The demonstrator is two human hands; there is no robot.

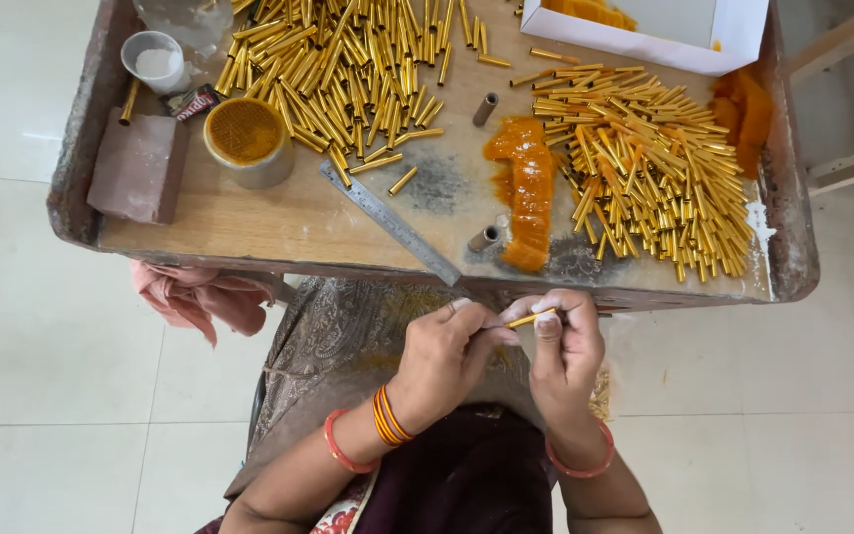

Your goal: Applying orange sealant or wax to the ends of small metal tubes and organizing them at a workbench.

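My left hand (442, 356) and my right hand (567, 348) meet over my lap, just below the front edge of the wooden tray table (269, 222). Together they pinch one thin gold tube (531, 318), held nearly level between the fingertips. A big heap of gold tubes (343, 64) lies at the back left of the tray. A second heap of gold tubes (649, 168) lies at the right. An orange paste lump (526, 188) sits between them on the wood.
A metal ruler (389, 222) lies diagonally near the front edge. A round tin with orange filling (246, 140), a white cup (155, 61), a pink block (138, 166) and a white box (644, 30) stand on the tray. Pink cloth (200, 297) hangs below.
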